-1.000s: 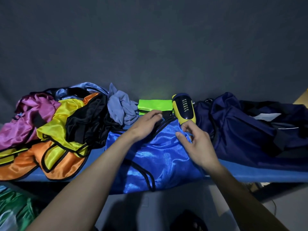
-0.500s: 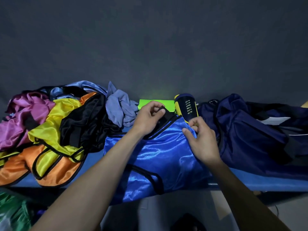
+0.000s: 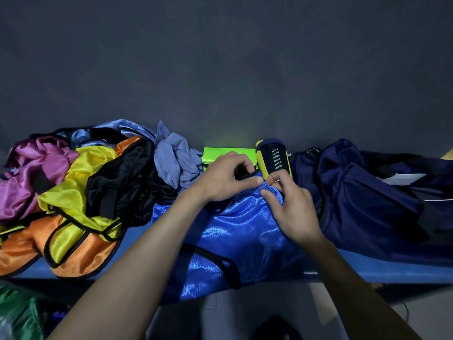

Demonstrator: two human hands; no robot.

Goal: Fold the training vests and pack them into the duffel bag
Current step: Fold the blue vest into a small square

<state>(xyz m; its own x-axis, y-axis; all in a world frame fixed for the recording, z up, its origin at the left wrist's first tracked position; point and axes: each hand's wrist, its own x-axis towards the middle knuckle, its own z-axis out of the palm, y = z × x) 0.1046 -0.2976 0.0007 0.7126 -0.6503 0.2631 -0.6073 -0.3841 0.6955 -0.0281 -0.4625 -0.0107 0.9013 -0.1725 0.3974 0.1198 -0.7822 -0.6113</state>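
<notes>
A shiny blue vest with black trim lies on the blue bench, its lower part hanging over the front edge. My left hand pinches its far black-trimmed edge near the collar. My right hand pinches the same top edge just to the right, fingers curled into the cloth. A navy duffel bag lies open at the right. Unfolded vests are heaped at the left: yellow, orange, black, pink and pale blue.
A folded neon green vest lies by the wall behind my hands. A yellow and navy shin guard leans beside it. Green cloth lies low at the left. The blue bench runs along a dark grey wall.
Both hands have moved toward the far edge of the blue vest and closer together; each now pinches the top edge near the collar.
</notes>
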